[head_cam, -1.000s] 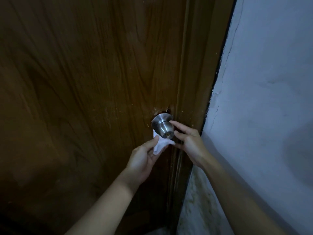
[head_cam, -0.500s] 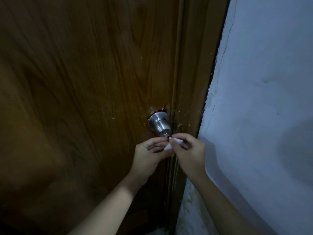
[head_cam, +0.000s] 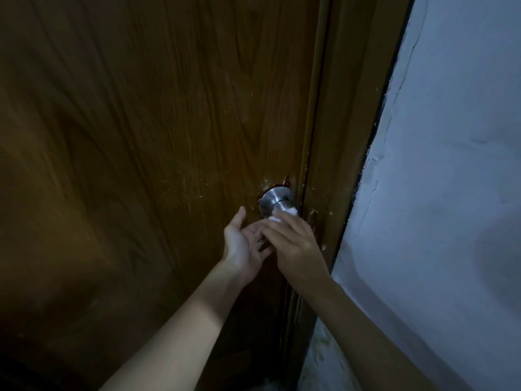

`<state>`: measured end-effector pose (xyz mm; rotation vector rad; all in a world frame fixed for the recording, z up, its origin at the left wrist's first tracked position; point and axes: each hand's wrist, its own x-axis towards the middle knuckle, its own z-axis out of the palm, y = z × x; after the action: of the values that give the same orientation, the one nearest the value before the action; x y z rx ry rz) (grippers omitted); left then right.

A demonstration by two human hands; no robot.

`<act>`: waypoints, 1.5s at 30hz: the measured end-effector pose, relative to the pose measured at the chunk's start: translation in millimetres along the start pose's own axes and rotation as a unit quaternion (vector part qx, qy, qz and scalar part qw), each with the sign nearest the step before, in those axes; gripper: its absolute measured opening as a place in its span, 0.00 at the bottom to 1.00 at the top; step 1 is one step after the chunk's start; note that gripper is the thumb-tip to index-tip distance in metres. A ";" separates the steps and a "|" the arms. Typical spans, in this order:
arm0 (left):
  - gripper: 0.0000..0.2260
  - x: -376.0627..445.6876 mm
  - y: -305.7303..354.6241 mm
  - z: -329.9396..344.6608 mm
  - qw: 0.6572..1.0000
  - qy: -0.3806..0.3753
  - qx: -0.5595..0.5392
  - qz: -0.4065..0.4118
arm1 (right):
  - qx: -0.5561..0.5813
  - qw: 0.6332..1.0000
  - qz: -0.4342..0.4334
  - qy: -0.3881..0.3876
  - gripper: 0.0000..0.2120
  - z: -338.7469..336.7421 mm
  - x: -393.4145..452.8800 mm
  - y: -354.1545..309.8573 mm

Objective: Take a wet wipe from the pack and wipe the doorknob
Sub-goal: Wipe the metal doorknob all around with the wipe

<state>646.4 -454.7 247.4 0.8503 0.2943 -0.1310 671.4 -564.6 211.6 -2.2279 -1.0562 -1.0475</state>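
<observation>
A round steel doorknob (head_cam: 272,201) sticks out of the brown wooden door (head_cam: 158,142) near its right edge. My right hand (head_cam: 296,244) covers the front of the knob and presses a white wet wipe (head_cam: 284,214) against it; only a small strip of the wipe shows above my fingers. My left hand (head_cam: 242,244) hovers just left of and below the knob, palm up, fingers spread, holding nothing. The wipe pack is not in view.
A brown door frame (head_cam: 346,131) runs along the door's right edge. To the right of it stands a pale painted wall (head_cam: 451,193) with cracks near the frame.
The wipe passed from my left hand to my right. My right hand moved up onto the knob with it. My left hand let go and opened.
</observation>
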 end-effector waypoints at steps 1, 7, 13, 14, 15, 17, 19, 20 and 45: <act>0.32 1.0 0.6 -1.4 1.000 -0.005 -0.012 -0.007 | -0.008 1.000 -0.011 -0.010 0.12 1.4 -6.7 0.7; 0.32 6.6 3.5 -1.0 1.000 0.002 0.018 -0.003 | 0.058 0.982 0.095 0.155 0.11 -18.3 -4.1 1.9; 0.18 14.6 -0.3 11.8 0.997 0.018 0.069 -0.015 | 0.093 0.989 0.084 0.084 0.12 -20.5 7.7 7.6; 0.16 16.5 0.2 16.0 0.998 0.024 0.057 -0.025 | 0.091 0.985 0.105 0.098 0.11 -20.9 7.5 7.7; 0.16 17.5 0.4 19.7 0.998 0.032 0.034 -0.035 | 0.091 0.981 0.125 0.117 0.11 -21.8 8.6 7.7; 0.19 20.3 0.9 24.0 0.998 0.042 -0.021 -0.048 | 0.089 0.971 0.153 0.158 0.10 -23.9 13.9 7.7; 0.20 21.9 2.1 24.3 0.997 0.050 -0.032 -0.055 | 0.088 0.963 0.173 0.188 0.09 -25.8 20.1 9.3; 0.20 22.6 2.9 23.2 0.997 0.054 -0.023 -0.057 | 0.090 0.961 0.180 0.191 0.08 -26.7 23.4 10.7; 0.06 14.6 3.8 19.5 0.999 0.001 0.031 -0.023 | 0.130 0.953 0.238 -0.138 0.17 -40.2 45.6 2.2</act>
<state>665.1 -466.9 257.7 0.9052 0.3127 -0.1828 674.4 -572.1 271.9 -2.2811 -0.6544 -0.3773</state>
